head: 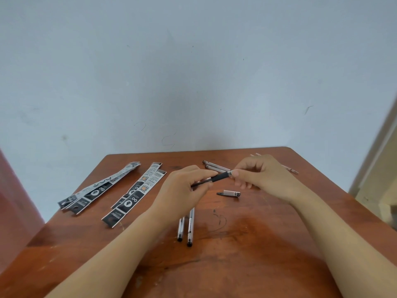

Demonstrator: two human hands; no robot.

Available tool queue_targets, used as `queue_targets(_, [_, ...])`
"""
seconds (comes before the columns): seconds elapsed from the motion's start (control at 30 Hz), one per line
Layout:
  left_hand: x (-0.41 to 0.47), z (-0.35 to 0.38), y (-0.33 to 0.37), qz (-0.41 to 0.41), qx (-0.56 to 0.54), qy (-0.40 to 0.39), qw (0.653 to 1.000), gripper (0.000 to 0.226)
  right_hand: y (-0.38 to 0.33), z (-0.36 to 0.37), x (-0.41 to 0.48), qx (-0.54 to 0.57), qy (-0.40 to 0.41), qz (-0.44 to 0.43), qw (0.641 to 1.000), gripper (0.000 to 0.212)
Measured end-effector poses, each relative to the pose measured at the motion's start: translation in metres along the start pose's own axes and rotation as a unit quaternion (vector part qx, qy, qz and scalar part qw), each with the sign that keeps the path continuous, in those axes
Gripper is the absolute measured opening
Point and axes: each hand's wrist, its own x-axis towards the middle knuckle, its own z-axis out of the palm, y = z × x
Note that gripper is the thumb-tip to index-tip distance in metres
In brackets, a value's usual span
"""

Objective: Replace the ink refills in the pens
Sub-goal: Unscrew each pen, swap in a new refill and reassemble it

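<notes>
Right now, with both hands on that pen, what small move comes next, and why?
Probably unscrew the tip: the left hand grips the pen, the right hand pinches its tip end, and its cap lies on the table.

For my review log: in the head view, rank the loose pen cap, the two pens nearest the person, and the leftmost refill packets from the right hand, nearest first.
1. Pen cap, on the table just below the right hand.
2. Two pens, toward the near edge, centre.
3. Leftmost refill packets, far left.
</notes>
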Motion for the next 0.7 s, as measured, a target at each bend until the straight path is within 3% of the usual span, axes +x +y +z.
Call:
queue_targets(0.1, [0.001,0.000,-0.001,-0.004,0.000,0.002,1.000,0.029,0.002,0.003,0.000,-0.021,0.000,-0.003,1.000,0.024])
queue_targets(0.2, [0.001,0.001,-0.001,-0.001,-0.005,0.002,1.000,0.029,0.003,0.001,0.001,-0.030,0.006,-0.003,1.000,0.009])
queue_targets(0.33, [0.001,0.001,0.000,0.003,-0.002,-0.006,1.000,0.029,0.004,-0.001,0.002,-0.021,0.011,-0.017,1.000,0.022])
queue_targets(0.7, [0.000,0.002,-0.010,0.048,0.009,-0.004,0.999,0.028,0.007,0.004,0.002,-0.014,-0.003,0.010,1.000,0.023])
